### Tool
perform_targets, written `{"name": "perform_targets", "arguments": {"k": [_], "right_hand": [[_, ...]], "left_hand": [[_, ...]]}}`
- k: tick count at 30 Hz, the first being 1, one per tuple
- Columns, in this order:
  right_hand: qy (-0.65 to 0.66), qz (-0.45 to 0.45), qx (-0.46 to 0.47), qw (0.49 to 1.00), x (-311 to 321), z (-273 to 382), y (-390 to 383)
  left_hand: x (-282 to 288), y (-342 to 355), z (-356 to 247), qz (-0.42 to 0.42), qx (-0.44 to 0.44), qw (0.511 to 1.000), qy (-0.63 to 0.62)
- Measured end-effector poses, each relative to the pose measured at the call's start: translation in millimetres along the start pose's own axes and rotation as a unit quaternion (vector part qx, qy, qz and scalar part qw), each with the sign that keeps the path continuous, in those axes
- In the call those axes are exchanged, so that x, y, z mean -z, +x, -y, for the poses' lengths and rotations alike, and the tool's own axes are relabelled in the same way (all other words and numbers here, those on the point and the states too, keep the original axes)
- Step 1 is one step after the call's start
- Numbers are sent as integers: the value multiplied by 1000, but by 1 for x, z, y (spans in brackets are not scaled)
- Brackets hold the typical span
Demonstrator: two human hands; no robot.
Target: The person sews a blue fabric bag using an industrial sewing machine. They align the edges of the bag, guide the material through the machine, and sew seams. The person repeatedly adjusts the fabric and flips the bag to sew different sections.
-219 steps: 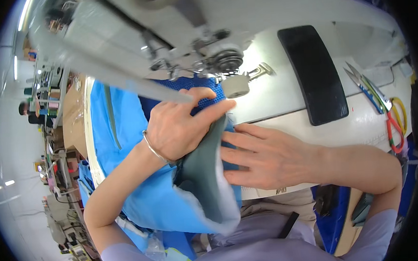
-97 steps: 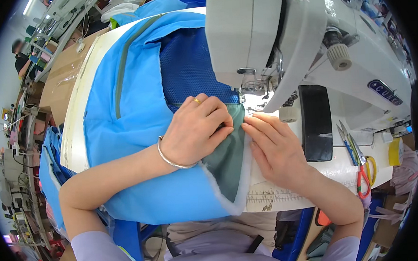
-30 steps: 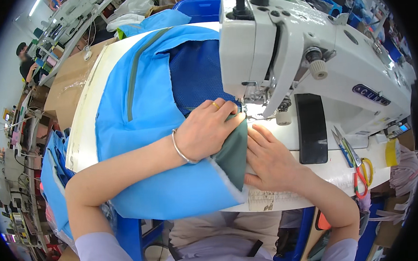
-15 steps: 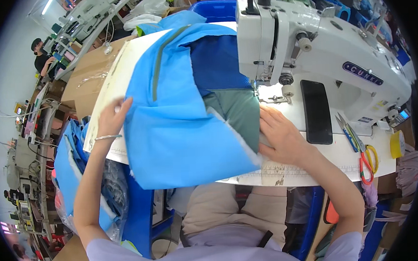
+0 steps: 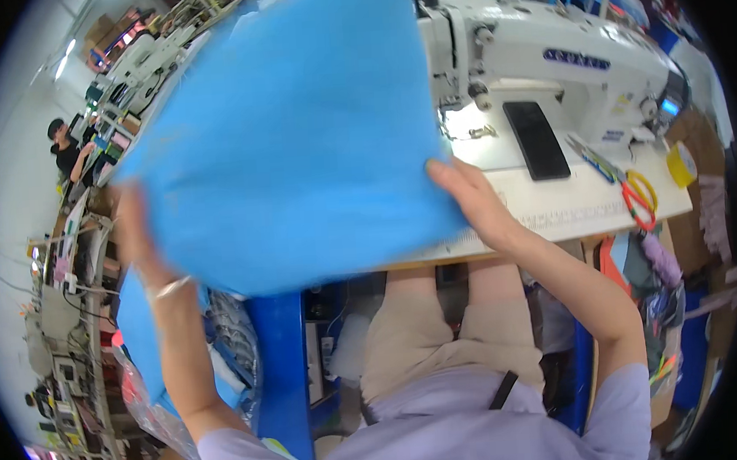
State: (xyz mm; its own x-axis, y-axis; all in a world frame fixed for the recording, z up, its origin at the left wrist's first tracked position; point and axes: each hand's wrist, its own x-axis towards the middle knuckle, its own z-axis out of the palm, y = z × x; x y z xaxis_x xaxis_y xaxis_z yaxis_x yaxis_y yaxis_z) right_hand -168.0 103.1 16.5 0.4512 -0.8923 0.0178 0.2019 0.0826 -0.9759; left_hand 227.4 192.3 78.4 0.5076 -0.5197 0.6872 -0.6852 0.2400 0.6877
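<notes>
A light blue fabric piece [image 5: 296, 142], smeared by motion, is raised between my two hands in front of the sewing machine [image 5: 544, 59]. At its left edge my left hand [image 5: 140, 240], blurred and wearing a bracelet on the wrist, grips the cloth. My right hand [image 5: 483, 202] pinches the right edge with the thumb on the near face; its fingers are partly hidden. The cloth covers the left part of the white sewing table [image 5: 544, 211] and shows only a plain blue face. The machine's needle area sits just right of the cloth.
On the table right of the needle lie a black phone [image 5: 537, 139], scissors with red and yellow handles [image 5: 636, 197] and a yellow tape roll [image 5: 681, 165]. More blue fabric [image 5: 139, 337] and clear plastic hang at the lower left. Another person [image 5: 66, 149] sits far left.
The fabric has come up off the table and away from the needle, and its green and dark blue parts no longer show. My right hand has gone from lying flat to gripping its edge.
</notes>
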Motion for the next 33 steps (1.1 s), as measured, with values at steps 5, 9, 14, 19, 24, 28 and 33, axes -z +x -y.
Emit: {"name": "perform_targets", "arguments": {"k": [5, 9, 14, 19, 24, 28, 33], "right_hand": [[-252, 128, 305, 910, -18, -40, -64], [-333, 114, 283, 892, -34, -108, -110], [-357, 139, 284, 879, -19, -130, -127], [-115, -119, 69, 984, 6, -143, -123], [85, -103, -69, 989, -10, -186, -82], [-53, 10, -141, 989, -23, -190, -87], [-138, 56, -153, 977, -22, -105, -121]], "left_hand": [[74, -60, -60, 225, 152, 854, -444], [87, -114, 8, 154, 335, 902, -224], [15, -140, 13, 123, 298, 943, -77], [-45, -110, -70, 167, -111, 980, 17], [-160, -97, -112, 406, -151, 900, -39], [-280, -60, -53, 512, -75, 842, 152], [-378, -46, -9, 481, -53, 803, 349]]}}
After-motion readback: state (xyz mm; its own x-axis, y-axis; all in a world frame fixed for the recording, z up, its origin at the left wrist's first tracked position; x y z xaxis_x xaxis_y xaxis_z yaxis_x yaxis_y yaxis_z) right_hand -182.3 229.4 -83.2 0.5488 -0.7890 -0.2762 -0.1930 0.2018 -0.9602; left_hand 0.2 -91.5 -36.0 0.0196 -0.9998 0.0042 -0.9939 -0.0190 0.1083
